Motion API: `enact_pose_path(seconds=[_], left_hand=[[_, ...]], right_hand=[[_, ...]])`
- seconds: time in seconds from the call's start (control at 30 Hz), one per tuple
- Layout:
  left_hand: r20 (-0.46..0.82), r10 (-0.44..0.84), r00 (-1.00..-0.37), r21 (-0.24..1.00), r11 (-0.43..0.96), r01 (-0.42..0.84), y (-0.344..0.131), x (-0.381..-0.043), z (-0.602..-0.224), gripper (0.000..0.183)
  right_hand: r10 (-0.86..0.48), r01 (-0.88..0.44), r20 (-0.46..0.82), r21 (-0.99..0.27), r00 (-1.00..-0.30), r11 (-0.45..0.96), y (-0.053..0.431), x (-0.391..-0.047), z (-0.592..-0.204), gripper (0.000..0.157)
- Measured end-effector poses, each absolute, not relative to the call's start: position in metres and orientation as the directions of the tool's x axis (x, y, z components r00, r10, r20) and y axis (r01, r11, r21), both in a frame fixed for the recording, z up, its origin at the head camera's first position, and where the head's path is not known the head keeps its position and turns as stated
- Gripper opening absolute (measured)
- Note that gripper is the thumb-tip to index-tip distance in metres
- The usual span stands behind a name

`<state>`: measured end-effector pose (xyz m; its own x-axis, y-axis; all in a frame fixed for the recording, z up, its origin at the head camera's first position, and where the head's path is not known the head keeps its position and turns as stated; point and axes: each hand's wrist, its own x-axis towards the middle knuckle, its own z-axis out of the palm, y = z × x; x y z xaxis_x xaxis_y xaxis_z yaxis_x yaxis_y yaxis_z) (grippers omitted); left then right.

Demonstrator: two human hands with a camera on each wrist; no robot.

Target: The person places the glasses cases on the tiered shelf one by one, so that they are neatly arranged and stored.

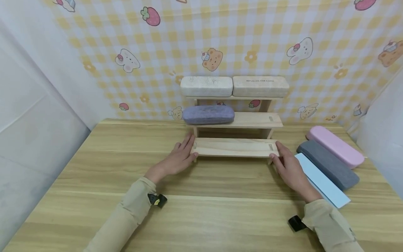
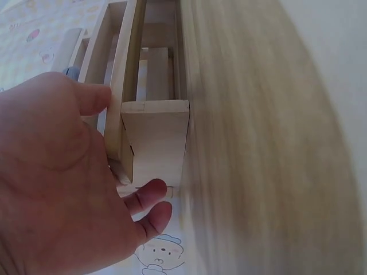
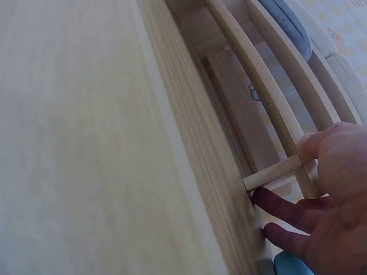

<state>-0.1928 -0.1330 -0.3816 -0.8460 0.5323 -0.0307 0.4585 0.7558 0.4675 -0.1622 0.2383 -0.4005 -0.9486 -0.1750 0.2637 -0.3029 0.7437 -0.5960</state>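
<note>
A three-tier wooden shelf (image 1: 233,147) stands against the cloth backdrop. My left hand (image 1: 179,159) holds the left end of its lowest board, thumb at the front edge and fingers along the end. At the opposite end, my right hand (image 1: 290,169) grips the same board, its thumb on the front edge. On the top tier sit a whitish glasses case (image 1: 206,86) and a beige glasses case (image 1: 260,86) with printed lettering. A purple-blue glasses case (image 1: 208,114) lies on the left half of the middle tier.
To the right of the shelf, a pink glasses case (image 1: 335,146), a dark grey glasses case (image 1: 327,164) and a light blue case (image 1: 325,182) lie slanted side by side on the wooden table (image 1: 220,220). A yellow checked cloth (image 1: 176,42) hangs behind.
</note>
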Motion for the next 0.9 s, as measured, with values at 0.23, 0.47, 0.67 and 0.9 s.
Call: enact_pose_path(seconds=[0.23,0.47,0.67,0.9], left_hand=[[-0.082,0.469,-0.879,0.471,0.796,0.381,-0.13,-0.191,-0.379,0.07],[-0.089,0.46,-0.884,0.475,0.799,0.368,-0.13,-0.19,-0.379,0.07],[-0.07,0.469,-0.881,0.478,0.79,0.383,-0.129,-0.192,-0.38,0.07],[-0.075,0.47,-0.88,0.475,0.793,0.383,-0.129,-0.193,-0.381,0.071]], right_hand=[[-0.168,-0.291,0.252,-0.601,-0.953,0.744,0.238,-0.162,-0.398,0.056],[-0.154,-0.222,0.162,-0.625,-0.975,0.749,0.236,-0.16,-0.389,0.059],[-0.212,-0.191,0.046,-0.639,-0.976,0.745,0.244,-0.156,-0.372,0.064],[-0.288,-0.214,-0.028,-0.6,-0.957,0.77,0.27,-0.14,-0.334,0.058]])
